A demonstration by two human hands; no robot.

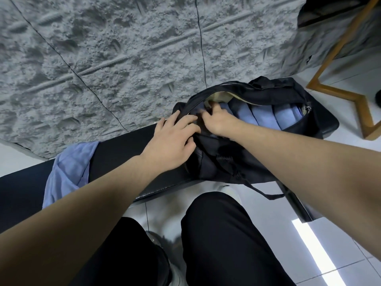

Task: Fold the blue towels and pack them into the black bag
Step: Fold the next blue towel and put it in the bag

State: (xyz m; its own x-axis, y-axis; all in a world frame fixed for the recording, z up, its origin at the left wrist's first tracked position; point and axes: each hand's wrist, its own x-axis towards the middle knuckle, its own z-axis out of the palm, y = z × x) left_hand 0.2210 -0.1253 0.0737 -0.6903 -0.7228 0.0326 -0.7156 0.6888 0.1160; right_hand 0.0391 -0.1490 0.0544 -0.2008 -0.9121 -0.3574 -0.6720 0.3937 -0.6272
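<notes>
One black bag (237,162) lies on the right part of a long black padded worktop (127,149), its top opening unzipped and facing up. Inside it, in the stretch of the opening not covered by the hands, three folded blue towels (282,118) stand on edge side by side, packed touching one another and running toward the right end of the bag; more blue shows at the left end of the opening, but the fingers hide how many pieces that is. One more blue towel (68,170) lies unfolded and crumpled on the worktop, well apart from the bag to the left, draped over the worktop's near edge.

Two bare hands are at the bag's left end. The left hand (173,141) rests flat, fingers straight and spread, pressing on the bag's near-left rim. The right hand (218,120) reaches into the opening with curled fingers; whether they grip a towel or the bag's lining I cannot tell.

The bag's right end sits close to the worktop's right edge. One strap (266,193) hangs off the near edge toward the white tiled floor (340,234). Between bag and loose towel the worktop shows bare black padding. A textured grey wall (123,58) stands right behind the worktop. One wooden frame (338,93) stands on the floor to the right, near the bag's far end. Two black-trousered legs (226,244) are just in front of the worktop.
</notes>
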